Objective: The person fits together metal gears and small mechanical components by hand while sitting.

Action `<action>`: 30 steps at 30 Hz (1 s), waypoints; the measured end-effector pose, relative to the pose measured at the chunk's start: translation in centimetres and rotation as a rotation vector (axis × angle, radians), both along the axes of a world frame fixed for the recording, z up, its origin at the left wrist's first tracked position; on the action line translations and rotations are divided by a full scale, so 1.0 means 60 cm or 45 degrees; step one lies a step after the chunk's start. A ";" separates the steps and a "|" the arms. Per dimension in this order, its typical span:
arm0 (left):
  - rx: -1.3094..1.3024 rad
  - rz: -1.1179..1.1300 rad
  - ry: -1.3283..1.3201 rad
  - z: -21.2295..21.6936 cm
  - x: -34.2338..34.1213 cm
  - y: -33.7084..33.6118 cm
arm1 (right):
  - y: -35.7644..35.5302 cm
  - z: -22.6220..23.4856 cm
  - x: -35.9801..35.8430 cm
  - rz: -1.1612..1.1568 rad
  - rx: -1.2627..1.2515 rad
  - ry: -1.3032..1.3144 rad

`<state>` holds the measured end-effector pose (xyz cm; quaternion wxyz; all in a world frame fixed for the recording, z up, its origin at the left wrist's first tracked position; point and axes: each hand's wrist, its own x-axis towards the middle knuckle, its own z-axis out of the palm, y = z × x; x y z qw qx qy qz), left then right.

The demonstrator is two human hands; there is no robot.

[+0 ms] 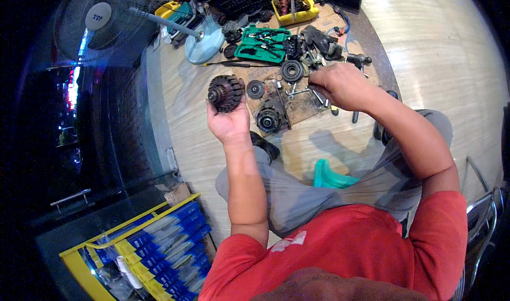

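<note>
Rotor held up in one hand, the other down among the parts

The dark, rusty-looking rotor [225, 92] sits in the left hand [229, 121], raised off the floor with the palm turned up and the fingers curled around its underside, so its toothed rim and the small hub at one end face out to the side. It is clear of everything else, just to the left of the spread of parts.

The right hand [340, 86] is lower and further out, knuckles up, fingers bunched down over a cluster of small metal pieces [305, 92] on a grimy sheet of cardboard [303, 107]; whether the fingers have actually pinched one of them I cannot tell, since the back of the hand covers the tips.

On that cardboard, between the two hands, lie a small round pulley [255, 89], a larger round housing [269, 119] nearest the person's knee, and a black ring-shaped part [292, 71] further away. Beyond these is an open green tool case [262, 44] with tools in it, and past it a yellow tray [295, 10] (something reddish inside).

Off to the left a standing fan [101, 22] rests on its pale blue base on the wooden floor [435, 46]. The person sits low in a red shirt and grey trousers, with a teal object [329, 176] by the legs
</note>
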<state>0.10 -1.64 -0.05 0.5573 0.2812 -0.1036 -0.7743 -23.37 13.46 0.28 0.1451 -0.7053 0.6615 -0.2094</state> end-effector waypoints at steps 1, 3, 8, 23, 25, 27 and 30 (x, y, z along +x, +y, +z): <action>-0.025 0.009 0.014 0.003 0.001 -0.001 | -0.002 -0.005 -0.001 -0.013 -0.023 -0.010; -0.075 0.000 0.035 0.002 -0.001 0.002 | -0.002 -0.019 -0.007 -0.046 -0.062 -0.024; -0.200 -0.181 0.018 -0.034 -0.005 0.015 | -0.017 -0.060 0.005 -0.014 0.050 0.041; -0.265 -0.518 0.265 -0.026 -0.017 0.054 | -0.024 -0.033 0.038 -0.025 0.035 -0.127; -0.287 -0.438 0.269 -0.026 -0.003 0.038 | -0.018 -0.033 0.033 -0.033 0.011 -0.085; -0.269 -0.313 0.213 -0.022 0.007 0.018 | -0.012 -0.030 0.024 -0.029 0.014 -0.047; -0.249 -0.161 0.176 -0.014 0.020 0.001 | -0.005 -0.027 0.002 -0.018 0.061 0.009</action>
